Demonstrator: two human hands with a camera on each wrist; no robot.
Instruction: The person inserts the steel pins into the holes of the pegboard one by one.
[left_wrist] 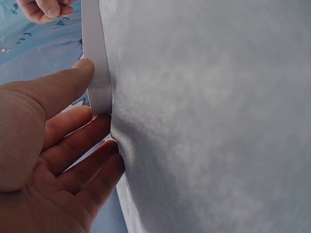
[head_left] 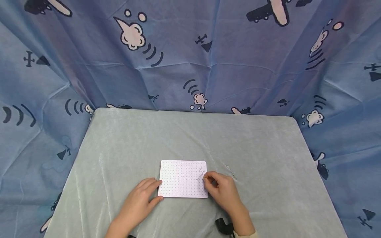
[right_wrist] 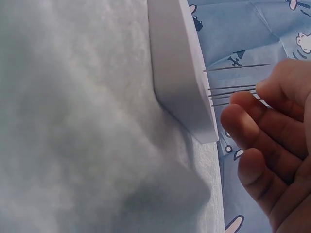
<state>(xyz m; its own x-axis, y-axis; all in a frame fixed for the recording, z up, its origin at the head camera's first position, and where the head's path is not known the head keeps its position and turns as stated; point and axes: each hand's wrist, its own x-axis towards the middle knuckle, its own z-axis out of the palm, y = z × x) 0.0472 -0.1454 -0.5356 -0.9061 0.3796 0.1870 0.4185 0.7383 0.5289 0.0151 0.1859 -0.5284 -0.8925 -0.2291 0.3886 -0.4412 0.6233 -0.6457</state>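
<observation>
A white board (head_left: pixel 181 180) with a grid of small holes lies flat on the cloth-covered table. Several thin metal needles (right_wrist: pixel 235 67) stand up from its face near the right edge. My right hand (head_left: pixel 221 191) is at that edge, thumb and forefinger pinching a needle (right_wrist: pixel 233 93) whose lower end meets the board. The other fingers of this hand are loosely bent. At the board's lower left corner, my left hand (head_left: pixel 140 201) touches the edges with its thumb and fingertips, the fingers nearly straight in the left wrist view.
More thin needles (head_left: pixel 231 172) lie on the pale grey-green tablecloth (head_left: pixel 143 138) to the right of the board. A black curved piece (head_left: pixel 224 227) is beside the right wrist. Blue printed curtains (head_left: pixel 178 49) enclose the table at the back and sides.
</observation>
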